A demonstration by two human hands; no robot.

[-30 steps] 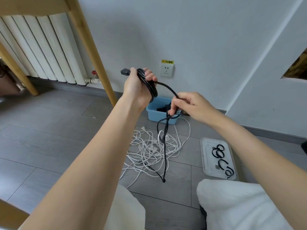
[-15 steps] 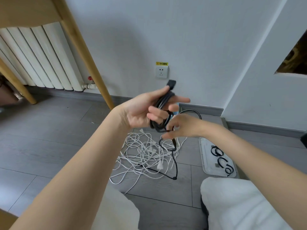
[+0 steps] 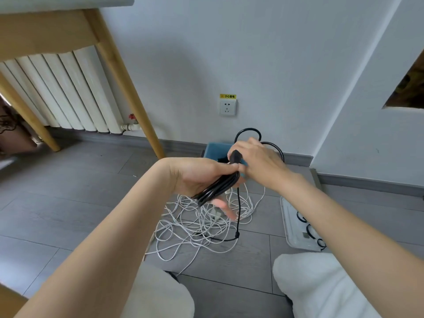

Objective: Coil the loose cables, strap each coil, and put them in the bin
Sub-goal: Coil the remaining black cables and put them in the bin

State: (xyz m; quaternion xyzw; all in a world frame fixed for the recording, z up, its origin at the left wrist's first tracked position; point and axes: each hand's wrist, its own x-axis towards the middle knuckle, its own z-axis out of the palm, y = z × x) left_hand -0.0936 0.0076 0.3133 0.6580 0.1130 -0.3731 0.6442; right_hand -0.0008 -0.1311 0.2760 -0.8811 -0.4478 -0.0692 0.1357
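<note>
Both hands working a black cable above the floor.

My left hand (image 3: pixel 202 177) grips the coiled black cable (image 3: pixel 218 188); my right hand (image 3: pixel 254 160) pinches its loop near the plug, the tail hanging to the floor. White cables (image 3: pixel 202 223) lie tangled below, the blue bin (image 3: pixel 216 149) stands by the wall, and a tray (image 3: pixel 290 232) of black straps (image 3: pixel 309 230) lies to the right.

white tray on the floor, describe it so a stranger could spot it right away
Start at the white wall socket and drop to the grey floor, right of the tangled white cables. The flat white rectangular tray lies there, the only thing holding small black loop straps.
</note>
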